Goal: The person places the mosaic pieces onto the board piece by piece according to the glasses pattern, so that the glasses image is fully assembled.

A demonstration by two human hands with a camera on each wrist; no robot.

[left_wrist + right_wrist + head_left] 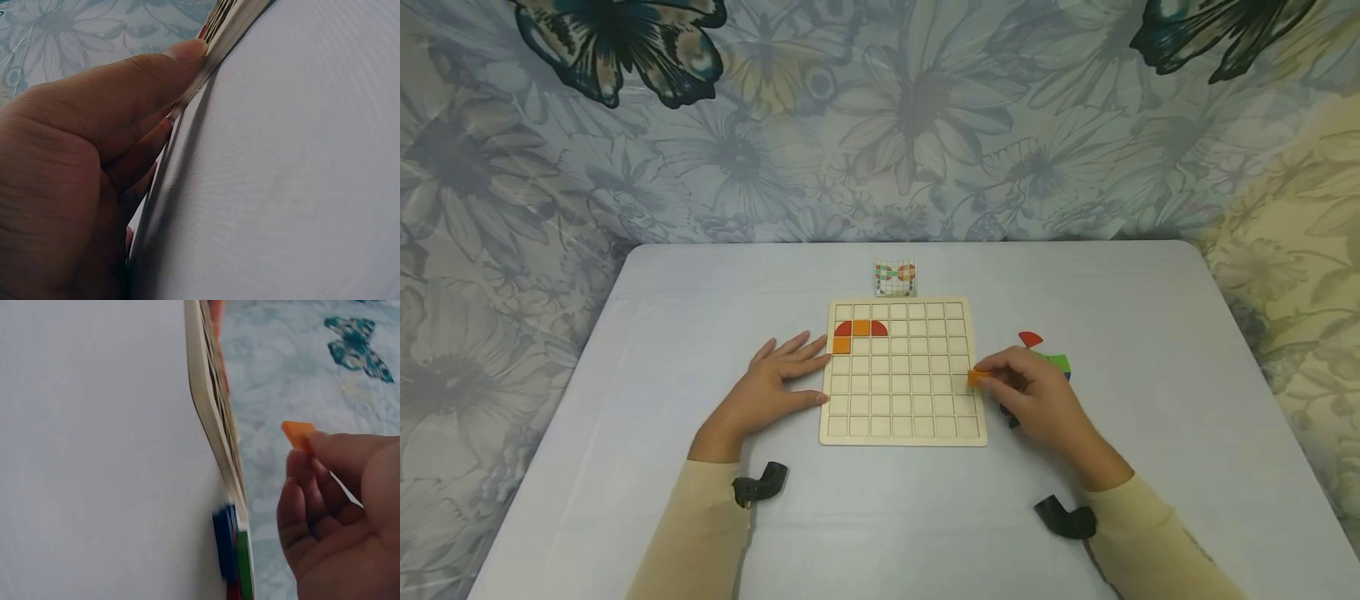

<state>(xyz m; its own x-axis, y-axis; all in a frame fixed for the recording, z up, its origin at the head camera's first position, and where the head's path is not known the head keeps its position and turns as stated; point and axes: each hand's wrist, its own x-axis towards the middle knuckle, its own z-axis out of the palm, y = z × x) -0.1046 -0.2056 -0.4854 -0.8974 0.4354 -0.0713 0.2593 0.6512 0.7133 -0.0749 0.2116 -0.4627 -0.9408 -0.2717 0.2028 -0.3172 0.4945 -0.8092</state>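
Currently | right fingers pinch orange tile near board edge | left fingers spread (opposite)

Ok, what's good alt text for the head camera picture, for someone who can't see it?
A right hand pinches an orange piece at the right edge of a wooden grid board while a left hand touches the left edge. Two red pieces and two orange squares sit at the board's upper left. A patterned card lies beyond the board.
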